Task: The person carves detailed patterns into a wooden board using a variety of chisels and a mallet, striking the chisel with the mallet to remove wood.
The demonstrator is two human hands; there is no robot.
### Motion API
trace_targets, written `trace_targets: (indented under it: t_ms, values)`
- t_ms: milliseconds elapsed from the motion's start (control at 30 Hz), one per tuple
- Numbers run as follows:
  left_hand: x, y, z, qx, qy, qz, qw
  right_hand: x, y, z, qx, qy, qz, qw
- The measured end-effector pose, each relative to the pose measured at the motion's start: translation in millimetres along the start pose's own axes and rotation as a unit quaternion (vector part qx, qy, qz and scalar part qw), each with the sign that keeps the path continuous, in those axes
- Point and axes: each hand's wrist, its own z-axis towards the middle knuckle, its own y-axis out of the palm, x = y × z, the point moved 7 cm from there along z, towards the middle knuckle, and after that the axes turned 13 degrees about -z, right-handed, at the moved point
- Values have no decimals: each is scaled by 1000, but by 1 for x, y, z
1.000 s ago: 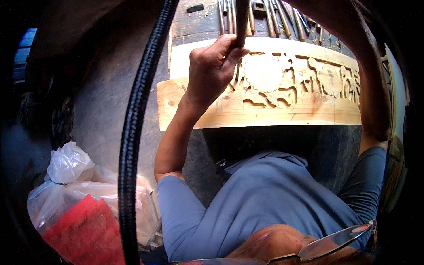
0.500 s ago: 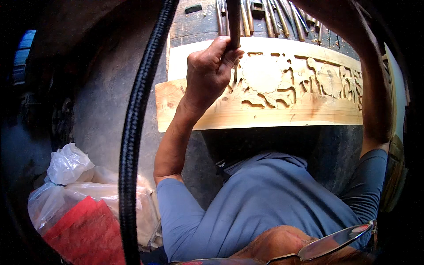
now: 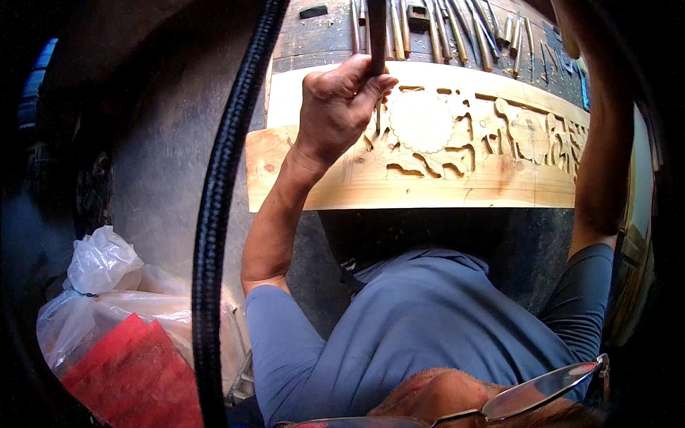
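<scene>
Left hand [image 3: 339, 107]: closed around a chisel [image 3: 377, 36] over the board [image 3: 428, 196]
Board: pale wood — cut-outs [image 3: 404, 170] around a scalloped disc [image 3: 421, 123]
Tools [image 3: 444, 39]: lying side by side beyond the board
Bag [image 3: 107, 265]: clear plastic, tied — lower left

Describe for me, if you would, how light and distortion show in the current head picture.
Throughout the head view: bright light nearly whitens part of the carved board; glare marks the clear plastic bag; deep shadow lies below the board's near edge; the picture's rim falls to black; the board looks bowed, perhaps from the fisheye lens.
</scene>
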Motion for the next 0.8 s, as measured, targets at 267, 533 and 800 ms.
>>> trace_targets:
  t_ms: [267, 533, 800]
  values:
    - [6, -3, -6, -20, -7, 36, 999, -8, 10, 6, -1, -28, 9, 1000]
    - [4, -6, -10, -27, -38, 29, 998, 2, 22, 2, 19, 27, 53, 998]
    - [14, 6, -5, -46, 8, 27, 999, 20, -1, -14, -25, -25, -48, 998]
